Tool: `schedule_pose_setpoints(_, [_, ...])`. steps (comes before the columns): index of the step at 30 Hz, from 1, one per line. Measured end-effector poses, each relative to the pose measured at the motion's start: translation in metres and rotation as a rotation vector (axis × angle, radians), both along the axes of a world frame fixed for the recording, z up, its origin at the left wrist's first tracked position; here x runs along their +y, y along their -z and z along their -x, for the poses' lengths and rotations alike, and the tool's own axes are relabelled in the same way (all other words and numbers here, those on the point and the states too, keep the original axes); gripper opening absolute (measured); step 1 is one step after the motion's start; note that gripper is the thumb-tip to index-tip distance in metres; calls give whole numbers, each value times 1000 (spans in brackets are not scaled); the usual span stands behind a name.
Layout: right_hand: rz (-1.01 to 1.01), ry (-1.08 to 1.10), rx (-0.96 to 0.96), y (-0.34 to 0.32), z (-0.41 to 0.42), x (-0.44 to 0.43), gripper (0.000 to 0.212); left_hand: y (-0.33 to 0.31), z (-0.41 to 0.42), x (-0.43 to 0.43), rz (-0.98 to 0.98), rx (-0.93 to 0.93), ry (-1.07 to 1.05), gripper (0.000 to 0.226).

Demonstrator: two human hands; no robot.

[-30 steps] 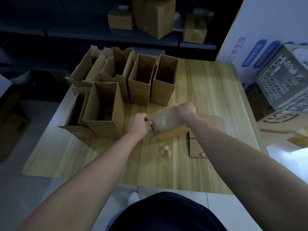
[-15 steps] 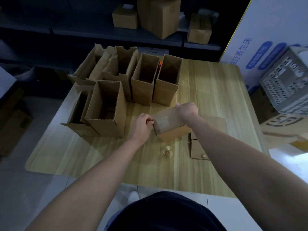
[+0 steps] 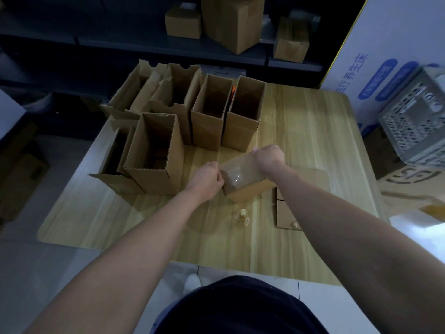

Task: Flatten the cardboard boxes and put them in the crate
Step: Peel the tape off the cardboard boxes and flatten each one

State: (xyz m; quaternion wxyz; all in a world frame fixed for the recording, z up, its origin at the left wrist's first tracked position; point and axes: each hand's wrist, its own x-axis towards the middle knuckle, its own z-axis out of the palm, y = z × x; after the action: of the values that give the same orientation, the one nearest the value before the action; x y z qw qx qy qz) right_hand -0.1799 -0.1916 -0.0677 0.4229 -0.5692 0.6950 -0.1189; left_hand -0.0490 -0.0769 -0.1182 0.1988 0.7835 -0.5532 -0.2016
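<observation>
A small taped cardboard box [image 3: 243,179] lies on the wooden table [image 3: 301,131], its clear-taped face turned up. My right hand [image 3: 268,156] grips its far top edge. My left hand [image 3: 208,179] pinches at the tape on its left end. Several open upright boxes [image 3: 154,153] stand at the back left of the table. A flattened box [image 3: 286,210] lies under my right forearm. A grey perforated crate [image 3: 414,126] sits off the table at the right.
A crumpled ball of tape [image 3: 242,216] lies on the table just in front of the held box. Closed cartons [image 3: 232,19] stand on the dark shelf behind. A white printed board [image 3: 385,44] leans at the right. More cardboard lies on the floor under the crate.
Both hands stay on the taped box in nearly the same place. The view has shifted slightly; nothing else on the table has moved.
</observation>
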Motion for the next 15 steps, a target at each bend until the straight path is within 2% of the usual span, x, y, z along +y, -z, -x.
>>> schedule_pose_setpoints(3, [35,-55,40,-4,-5,2,35,3,-1,7,60,-54,103,19])
schedule_pose_setpoints(6, [37,-107,114,0,-6,1,48,8,-3,13,146,-108,195,18])
schedule_pose_setpoints(7, [20,-100,93,3,-6,0,47,10,-4,14,183,-77,179,15])
schedule_pose_setpoints(9, [36,-115,54,3,-4,1,41,11,-2,16,232,99,32,3])
schedule_pose_setpoints(11, [56,-124,69,3,-2,1,41,9,3,15,244,227,-113,11])
schedule_pose_setpoints(15, [35,-124,153,-1,-6,5,52,3,11,11,254,309,-242,9])
